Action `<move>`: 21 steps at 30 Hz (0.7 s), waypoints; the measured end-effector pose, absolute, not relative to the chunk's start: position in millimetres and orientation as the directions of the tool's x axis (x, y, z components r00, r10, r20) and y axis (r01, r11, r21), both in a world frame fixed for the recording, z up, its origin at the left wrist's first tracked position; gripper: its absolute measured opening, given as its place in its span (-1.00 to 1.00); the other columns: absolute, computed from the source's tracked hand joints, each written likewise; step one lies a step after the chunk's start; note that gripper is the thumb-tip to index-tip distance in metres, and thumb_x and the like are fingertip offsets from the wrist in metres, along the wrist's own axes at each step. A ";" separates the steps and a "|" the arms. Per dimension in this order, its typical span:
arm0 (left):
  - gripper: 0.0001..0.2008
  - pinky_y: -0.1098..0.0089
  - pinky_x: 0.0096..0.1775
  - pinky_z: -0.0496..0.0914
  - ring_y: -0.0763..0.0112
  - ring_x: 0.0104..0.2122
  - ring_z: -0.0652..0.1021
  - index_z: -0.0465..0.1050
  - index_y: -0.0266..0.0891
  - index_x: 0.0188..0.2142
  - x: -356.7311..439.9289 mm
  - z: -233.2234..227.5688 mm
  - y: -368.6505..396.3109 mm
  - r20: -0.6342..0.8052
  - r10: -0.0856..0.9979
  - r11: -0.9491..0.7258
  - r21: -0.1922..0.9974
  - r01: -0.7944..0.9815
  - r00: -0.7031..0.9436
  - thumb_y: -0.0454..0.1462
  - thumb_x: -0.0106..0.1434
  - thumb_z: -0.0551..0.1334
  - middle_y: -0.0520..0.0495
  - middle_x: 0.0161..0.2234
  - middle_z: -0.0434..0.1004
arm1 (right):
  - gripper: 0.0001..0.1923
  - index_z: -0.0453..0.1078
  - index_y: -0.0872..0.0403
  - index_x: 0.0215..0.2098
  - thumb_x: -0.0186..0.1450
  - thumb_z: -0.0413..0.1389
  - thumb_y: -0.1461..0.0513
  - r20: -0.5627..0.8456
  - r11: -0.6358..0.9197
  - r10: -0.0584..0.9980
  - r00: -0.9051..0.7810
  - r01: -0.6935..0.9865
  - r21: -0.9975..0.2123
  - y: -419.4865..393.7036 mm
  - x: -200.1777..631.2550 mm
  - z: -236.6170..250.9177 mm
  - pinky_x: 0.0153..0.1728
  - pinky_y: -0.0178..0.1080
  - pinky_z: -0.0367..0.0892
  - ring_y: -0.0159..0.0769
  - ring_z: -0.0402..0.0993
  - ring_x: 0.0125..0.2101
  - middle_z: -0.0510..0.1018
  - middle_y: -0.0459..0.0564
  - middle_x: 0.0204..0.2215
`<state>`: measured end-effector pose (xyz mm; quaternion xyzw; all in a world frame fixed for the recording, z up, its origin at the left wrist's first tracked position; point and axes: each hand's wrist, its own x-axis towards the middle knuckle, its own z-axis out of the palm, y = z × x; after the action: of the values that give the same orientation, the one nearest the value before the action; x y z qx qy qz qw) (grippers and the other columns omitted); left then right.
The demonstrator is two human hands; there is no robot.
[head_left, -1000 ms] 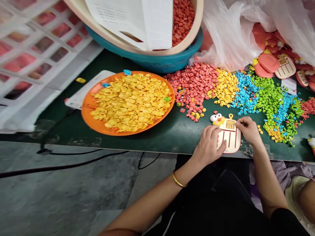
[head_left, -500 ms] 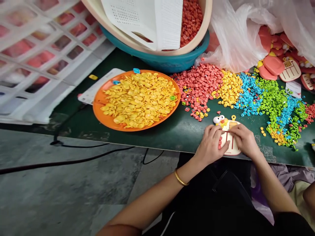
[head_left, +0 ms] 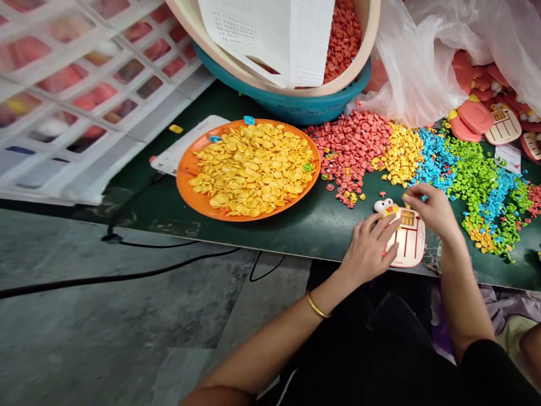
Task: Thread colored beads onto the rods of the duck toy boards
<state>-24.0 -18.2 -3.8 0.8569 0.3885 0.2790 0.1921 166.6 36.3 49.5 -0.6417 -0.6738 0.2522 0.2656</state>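
A cream toy board [head_left: 413, 248] with red slots and a small yellow window lies at the table's near edge. A duck-like head with big white eyes [head_left: 383, 205] tops it on the left. Across the board's left side rests my left hand [head_left: 367, 247], fingers stretched and thumb apart, covering part of it. My right hand [head_left: 431, 210] is over the board's top right corner. Its thumb and forefinger are pinched near a bit of yellow; whether they hold the board's ring or a loose piece I cannot tell.
An orange plate [head_left: 186, 194] heaped with yellow pieces stands left. Behind it, a teal basin [head_left: 291, 110] bears a cream tub. Piles of red pieces [head_left: 355, 144], yellow, blue and green ones spread rightward. A plastic bag [head_left: 422, 79] lies behind; white crates [head_left: 127, 107] stand far left.
My right hand has lifted off the slots and moved up to the board's top right corner. My left hand stays on the board, fingers straighter. The whole view has shifted slightly.
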 end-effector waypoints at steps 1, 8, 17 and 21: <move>-0.55 0.02 0.17 0.21 0.05 0.22 0.32 0.32 -0.16 0.24 -24.2 -3.0 -17.5 0.328 0.755 -0.643 0.536 0.546 0.568 -0.20 0.39 0.12 -0.13 0.24 0.39 | -0.83 0.48 0.08 -0.36 0.29 0.13 0.16 0.002 -0.014 1.000 0.022 0.707 -0.708 20.9 179.7 46.8 -0.29 -0.22 0.29 -0.29 0.39 -0.38 0.52 -0.04 -0.41; -0.61 -0.09 0.26 0.05 0.10 0.25 0.35 0.39 -0.07 0.20 -25.2 -4.6 -11.3 0.351 0.714 -0.679 0.555 0.480 0.606 -0.24 0.42 0.09 -0.07 0.17 0.49 | -0.87 0.46 0.04 -0.32 0.29 0.08 0.20 0.148 -0.075 0.949 0.279 0.655 -0.752 -21.2 185.4 14.9 -0.30 -0.22 0.37 -0.26 0.41 -0.32 0.44 -0.02 -0.32; -0.57 0.05 0.23 0.22 0.11 0.17 0.38 0.37 -0.18 0.20 -21.7 -1.0 -11.1 0.326 0.691 -0.685 0.579 0.442 0.645 -0.18 0.37 0.13 -0.18 0.10 0.47 | -0.76 0.49 -0.02 -0.19 0.41 -0.03 0.26 0.244 0.129 0.970 0.022 0.801 -0.585 -55.4 171.8 15.4 -0.12 -0.11 0.45 -0.18 0.46 -0.17 0.47 0.06 -0.24; -0.52 0.08 0.22 0.21 0.12 0.18 0.36 0.30 -0.23 0.24 -21.1 -0.8 -13.1 0.311 0.705 -0.671 0.583 0.458 0.637 -0.15 0.38 0.12 -0.19 0.18 0.41 | -0.72 0.48 -0.02 -0.11 0.42 -0.06 0.28 0.289 0.206 0.957 -0.018 0.743 -0.636 -42.8 160.9 25.1 -0.09 -0.10 0.44 -0.18 0.48 -0.15 0.52 0.06 -0.22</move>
<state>-21.1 -13.1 -0.8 0.8744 0.3327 0.2662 0.2320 160.9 -42.8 25.1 -0.6106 -0.6962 0.1552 0.3441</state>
